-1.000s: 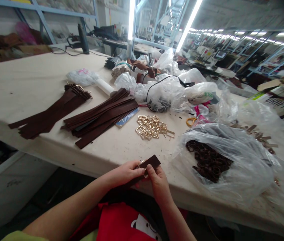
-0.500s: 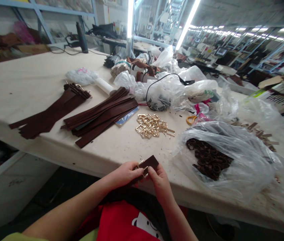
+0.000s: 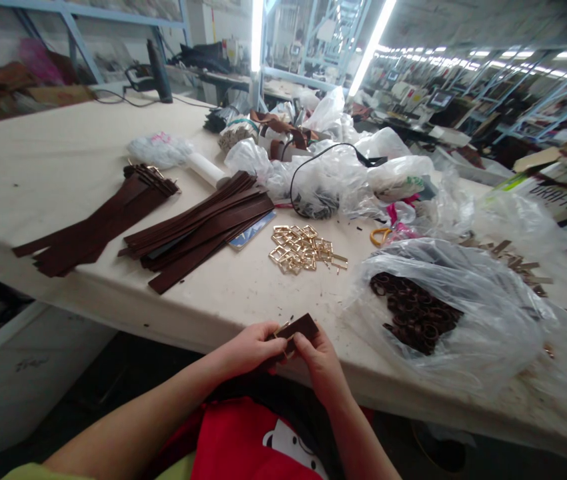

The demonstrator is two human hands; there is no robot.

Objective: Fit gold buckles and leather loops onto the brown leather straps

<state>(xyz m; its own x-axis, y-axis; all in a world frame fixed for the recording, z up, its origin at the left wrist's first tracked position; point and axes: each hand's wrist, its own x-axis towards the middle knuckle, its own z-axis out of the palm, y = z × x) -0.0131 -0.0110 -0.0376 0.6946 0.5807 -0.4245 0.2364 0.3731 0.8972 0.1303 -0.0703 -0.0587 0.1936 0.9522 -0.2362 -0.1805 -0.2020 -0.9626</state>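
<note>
Over the table's front edge, my left hand (image 3: 259,344) pinches a gold belt buckle (image 3: 283,329) fitted around a dark brown leather strap (image 3: 303,326). My right hand (image 3: 318,353) grips the strap close to its end, thumb on top beside the buckle. The rest of this strap runs under my left hand and is mostly hidden. Beyond my hands lies a heap of loose gold buckles (image 3: 296,248). To its left is a stack of brown straps (image 3: 213,227). Farther left sits a bundle of straps with buckles on them (image 3: 108,217).
On the right, an open plastic bag (image 3: 493,320) holds small brown leather loops (image 3: 421,312). Orange-handled scissors (image 3: 379,236) lie behind it. Plastic bags (image 3: 333,177) pile up at the back. A blue card (image 3: 253,230) sticks out under the strap stack.
My left hand's grip on the buckle and strap has shifted slightly, and the buckle now shows less. The strap end tilts a little lower. The view has moved slightly.
</note>
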